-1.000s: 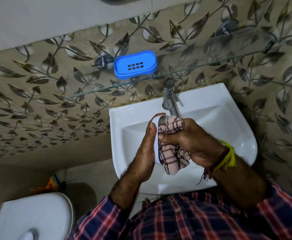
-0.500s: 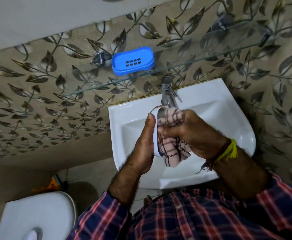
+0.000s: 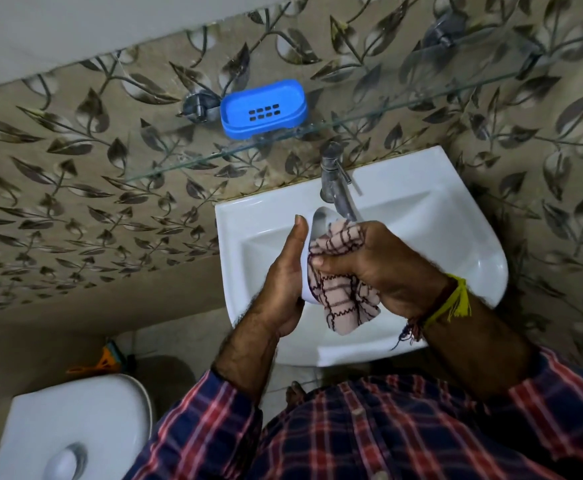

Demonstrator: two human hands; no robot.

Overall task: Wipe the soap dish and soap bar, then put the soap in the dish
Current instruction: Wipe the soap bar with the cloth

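1. Head view looks down on a white ceramic washbasin (image 3: 463,237) fixed to a wall with brown leaf-pattern tiles (image 3: 75,188).
2. Above the middle of the washbasin, the left hand (image 3: 285,282) holds a white oval soap bar (image 3: 319,220) on its edge; the thumb lies straight along the outer side, and the other fingers are hidden behind the bar.
3. Also above the washbasin, the right hand (image 3: 383,268) grips a bunched pink cloth with dark checked lines (image 3: 343,299) and presses it against the face of the soap bar. The loose end of the cloth hangs down under the hand.
4. At the back rim of the washbasin stands a steel tap (image 3: 335,181); its spout reaches just above the two hands.
5. Above the washbasin runs a clear glass shelf (image 3: 179,168), and on it, up and to the left of the tap, rests a blue plastic soap dish with drain slots (image 3: 264,109), with nothing in it and well apart from the soap bar.
6. Below and to the left of the washbasin is a white toilet cistern with a round button (image 3: 72,427).
7. Near the front of the washbasin is the person's red and blue checked shirt (image 3: 369,434); yellow and dark threads (image 3: 452,299) are tied on the right wrist.
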